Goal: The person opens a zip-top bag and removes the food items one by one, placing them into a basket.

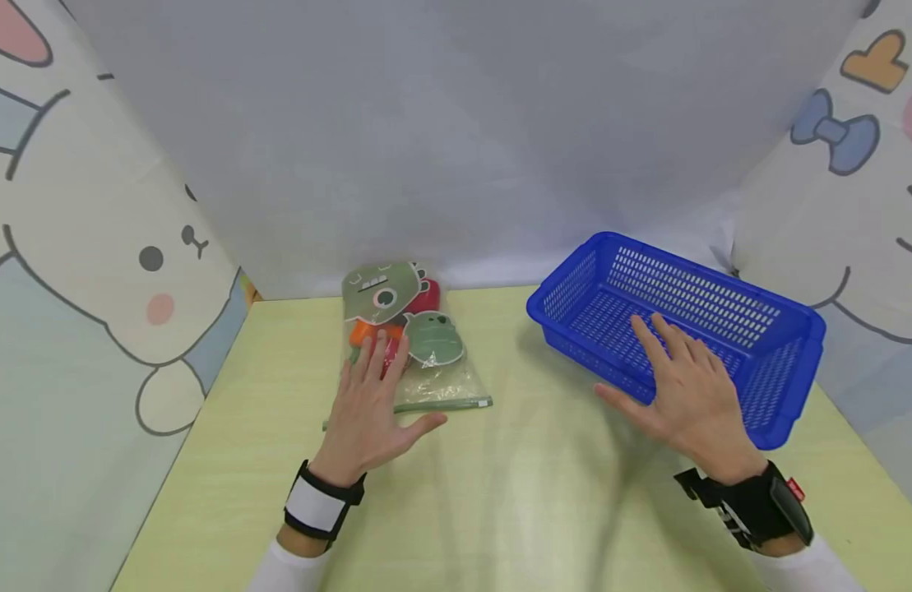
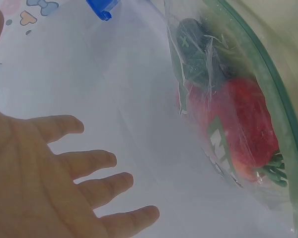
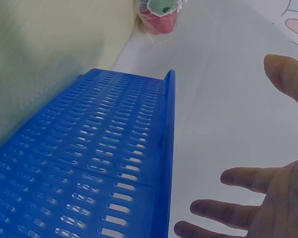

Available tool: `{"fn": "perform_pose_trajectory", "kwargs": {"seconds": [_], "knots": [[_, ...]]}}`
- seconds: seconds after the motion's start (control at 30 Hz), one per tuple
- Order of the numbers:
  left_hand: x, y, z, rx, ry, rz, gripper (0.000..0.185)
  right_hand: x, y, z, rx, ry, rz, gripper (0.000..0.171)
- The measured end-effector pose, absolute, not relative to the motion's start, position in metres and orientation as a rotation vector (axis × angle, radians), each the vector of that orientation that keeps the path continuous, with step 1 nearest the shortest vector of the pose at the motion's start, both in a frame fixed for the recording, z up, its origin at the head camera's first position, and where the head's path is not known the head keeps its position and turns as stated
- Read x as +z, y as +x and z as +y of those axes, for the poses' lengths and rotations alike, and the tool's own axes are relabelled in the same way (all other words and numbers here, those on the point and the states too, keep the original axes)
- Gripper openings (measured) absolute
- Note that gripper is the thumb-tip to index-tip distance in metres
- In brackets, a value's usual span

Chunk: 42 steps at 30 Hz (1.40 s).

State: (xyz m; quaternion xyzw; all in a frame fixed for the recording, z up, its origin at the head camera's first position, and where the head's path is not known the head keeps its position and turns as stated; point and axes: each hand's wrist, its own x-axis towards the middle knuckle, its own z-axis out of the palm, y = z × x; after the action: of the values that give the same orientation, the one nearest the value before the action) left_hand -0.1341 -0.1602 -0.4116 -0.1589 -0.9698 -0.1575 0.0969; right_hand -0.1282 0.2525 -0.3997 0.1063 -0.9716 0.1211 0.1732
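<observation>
**Open hands over a toy bag and a blue basket**

Pale yellow-green worktop [image 1: 500,493] fills the lower half of the head view, closed in behind by a plain grey-white backdrop and at both sides by cartoon-printed cloth panels, a rabbit face at the left edge of the frame.

Left of centre lies a clear zip bag [image 1: 411,345] with a green sealing strip along its near edge; inside it are flat plush toys, green faces on top and red and orange pieces beneath. The left hand [image 1: 370,407] is spread flat over the near part of the bag, fingers straight and gripping nothing. In the left wrist view the palm [image 2: 44,183] faces the camera at lower left, the fingers extended, and the bag [image 2: 233,124] fills the right side.

Right of centre stands a blue slotted plastic basket [image 1: 789,337], set at an angle to the worktop's edge. The right hand [image 1: 688,395] is open over the basket's near wall, fingers reaching inside, thumb out to the left. Whether it touches the rim cannot be told. Both wrists carry black straps.
</observation>
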Motion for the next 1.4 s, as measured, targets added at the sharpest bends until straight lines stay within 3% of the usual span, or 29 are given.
{"fn": "perform_pose_trajectory", "kwargs": {"seconds": [0.4, 0.93, 1.23, 1.4], "knots": [[-0.424, -0.144, -0.169, -0.439, -0.458, -2.852, 0.109, -0.405, -0.132, 0.254, 0.368, 0.203, -2.761, 0.101], [-0.464, -0.197, -0.202, -0.585, -0.257, -2.966, 0.098, -0.428, -0.132, 0.264, 0.407, 0.077, -2.821, 0.064], [-0.479, -0.221, -0.204, -0.713, -0.263, -3.017, 0.095, -0.443, -0.129, 0.259, 0.255, 0.175, -2.622, 0.041], [-0.475, -0.222, -0.205, -0.760, -0.282, -3.024, 0.088, -0.441, -0.130, 0.256, 0.271, 0.148, -2.670, 0.039]]}}
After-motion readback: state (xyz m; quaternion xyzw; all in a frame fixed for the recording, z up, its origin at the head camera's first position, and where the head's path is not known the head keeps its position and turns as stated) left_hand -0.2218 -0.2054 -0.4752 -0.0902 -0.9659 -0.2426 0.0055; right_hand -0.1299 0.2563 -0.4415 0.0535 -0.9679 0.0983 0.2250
